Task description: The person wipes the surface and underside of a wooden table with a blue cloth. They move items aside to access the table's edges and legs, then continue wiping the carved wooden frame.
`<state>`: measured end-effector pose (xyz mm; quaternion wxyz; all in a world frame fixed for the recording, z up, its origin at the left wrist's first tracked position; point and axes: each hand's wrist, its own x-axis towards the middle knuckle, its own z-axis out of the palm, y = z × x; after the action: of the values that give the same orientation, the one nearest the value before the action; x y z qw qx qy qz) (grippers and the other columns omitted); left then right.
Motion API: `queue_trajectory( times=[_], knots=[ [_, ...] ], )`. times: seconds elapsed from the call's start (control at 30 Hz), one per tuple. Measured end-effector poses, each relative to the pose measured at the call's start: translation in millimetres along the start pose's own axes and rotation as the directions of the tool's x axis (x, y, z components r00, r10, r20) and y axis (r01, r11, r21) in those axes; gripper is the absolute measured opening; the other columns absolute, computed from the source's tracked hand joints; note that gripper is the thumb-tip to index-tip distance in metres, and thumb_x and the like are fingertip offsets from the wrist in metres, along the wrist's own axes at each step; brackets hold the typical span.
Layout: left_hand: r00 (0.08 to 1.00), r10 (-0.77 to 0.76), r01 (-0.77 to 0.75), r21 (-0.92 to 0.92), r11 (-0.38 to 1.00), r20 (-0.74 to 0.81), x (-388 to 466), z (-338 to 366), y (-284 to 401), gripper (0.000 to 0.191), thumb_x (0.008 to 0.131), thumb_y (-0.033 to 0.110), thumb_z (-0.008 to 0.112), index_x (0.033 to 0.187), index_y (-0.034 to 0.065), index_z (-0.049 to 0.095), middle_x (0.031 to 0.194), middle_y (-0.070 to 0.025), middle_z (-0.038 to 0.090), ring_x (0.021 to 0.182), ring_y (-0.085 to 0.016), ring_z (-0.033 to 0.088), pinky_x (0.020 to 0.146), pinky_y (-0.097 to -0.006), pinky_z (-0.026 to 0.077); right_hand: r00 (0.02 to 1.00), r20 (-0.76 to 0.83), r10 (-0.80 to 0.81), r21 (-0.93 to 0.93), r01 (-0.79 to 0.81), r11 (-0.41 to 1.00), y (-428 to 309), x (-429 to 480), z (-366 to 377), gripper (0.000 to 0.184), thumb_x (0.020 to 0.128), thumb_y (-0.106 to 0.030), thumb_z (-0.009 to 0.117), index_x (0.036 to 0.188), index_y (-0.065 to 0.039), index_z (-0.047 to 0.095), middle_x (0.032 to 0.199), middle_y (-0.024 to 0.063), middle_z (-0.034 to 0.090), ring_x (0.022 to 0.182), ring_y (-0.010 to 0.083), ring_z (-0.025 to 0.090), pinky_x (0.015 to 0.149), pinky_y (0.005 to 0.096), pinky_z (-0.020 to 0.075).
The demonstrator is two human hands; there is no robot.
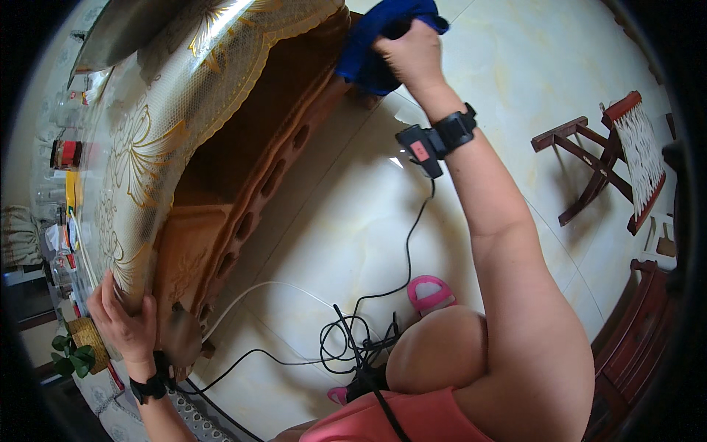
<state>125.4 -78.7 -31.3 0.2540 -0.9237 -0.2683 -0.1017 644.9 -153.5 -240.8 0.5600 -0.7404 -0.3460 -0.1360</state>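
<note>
My right hand [414, 55], at the top centre, grips a bunched blue cloth [367, 61] against the far end of a carved wooden cabinet [193, 237]. Parts of its fingers are hidden by the cloth. At the lower left, my left hand [124, 320] rests with its fingers spread on the near corner of the cabinet's top, over a lace-patterned cover [149, 143] with gold flowers. That hand holds nothing that I can see. The cabinet has a dark open compartment below the cover's scalloped edge. Both wrists wear black straps, the right one with a small device.
Black cables [353, 342] lie coiled on the tiled floor beside my knee and a pink slipper [431, 293]. A folding stool [607, 154] stands at the right, above a dark red wooden chair [635, 342]. Glass jars [66, 154] and a potted plant [77, 353] line the left side.
</note>
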Motion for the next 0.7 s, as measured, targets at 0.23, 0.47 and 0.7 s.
queue_trajectory(
  times=[0.23, 0.47, 0.7],
  knots=[
    [0.999, 0.010, -0.010, 0.003, 1.000, -0.039, 1, 1, 1, 0.075, 0.068, 0.003, 0.074, 0.139, 0.0061, 0.047, 0.117, -0.0155, 0.051, 0.107, -0.034, 0.052, 0.091, -0.0429, 0.044, 0.958, 0.250, 0.140, -0.042, -0.134, 0.990, -21, 3, 74, 0.062, 0.073, -0.045, 0.078, 0.115, -0.001, 0.064, 0.111, 0.0228, 0.067, 0.104, 0.0381, 0.064, 0.094, 0.0439, 0.0495],
    [0.999, 0.011, -0.011, 0.010, 1.000, -0.035, 2, 0, 3, 0.073, 0.070, 0.004, 0.073, 0.138, 0.0060, 0.047, 0.116, -0.0161, 0.050, 0.106, -0.035, 0.052, 0.091, -0.0433, 0.044, 0.925, 0.380, 0.016, 0.071, -0.047, 0.996, -26, 39, 63, 0.059, 0.074, -0.028, 0.080, 0.123, -0.004, 0.058, 0.126, 0.0198, 0.061, 0.114, 0.0315, 0.058, 0.094, 0.0405, 0.0480],
    [1.000, 0.011, -0.010, 0.022, 1.000, -0.026, 2, 1, 0, 0.071, 0.071, 0.006, 0.072, 0.137, 0.0053, 0.047, 0.115, -0.0171, 0.049, 0.105, -0.036, 0.052, 0.090, -0.0444, 0.044, 0.792, 0.591, -0.152, 0.054, 0.149, 0.987, 28, 96, 46, 0.051, 0.069, -0.012, 0.082, 0.114, -0.001, 0.060, 0.108, 0.0189, 0.068, 0.098, 0.0308, 0.064, 0.089, 0.0363, 0.0521]
  ],
)
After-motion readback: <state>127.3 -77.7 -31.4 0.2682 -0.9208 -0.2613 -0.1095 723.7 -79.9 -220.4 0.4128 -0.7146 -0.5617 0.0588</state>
